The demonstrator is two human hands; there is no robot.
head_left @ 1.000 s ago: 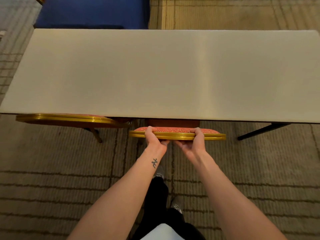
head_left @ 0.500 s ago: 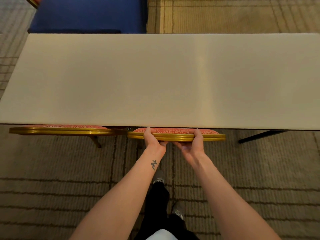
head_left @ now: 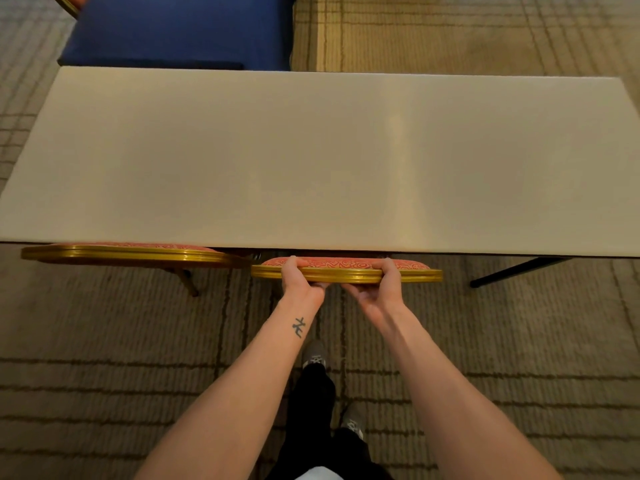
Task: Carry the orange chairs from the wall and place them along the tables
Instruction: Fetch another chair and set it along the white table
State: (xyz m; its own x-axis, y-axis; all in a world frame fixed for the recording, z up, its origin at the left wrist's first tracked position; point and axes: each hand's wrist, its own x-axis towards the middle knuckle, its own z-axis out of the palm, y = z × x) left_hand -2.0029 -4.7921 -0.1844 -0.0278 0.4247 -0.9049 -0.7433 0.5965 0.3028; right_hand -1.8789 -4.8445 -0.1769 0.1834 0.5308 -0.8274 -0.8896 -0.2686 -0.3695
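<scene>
Head view, left grip (head_left: 300, 284) and right grip (head_left: 379, 289) both curled round the gold top rail of a chair (head_left: 412, 271), chair at the worktop's (head_left: 311, 161) near edge, second chair (head_left: 121, 252) just left.

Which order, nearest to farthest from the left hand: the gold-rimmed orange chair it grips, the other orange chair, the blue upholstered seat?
1. Gold-rimmed orange chair, gripped by the left hand, straight ahead.
2. Other orange chair, alongside on the left.
3. Blue upholstered seat, beyond the white table, far left.
</scene>
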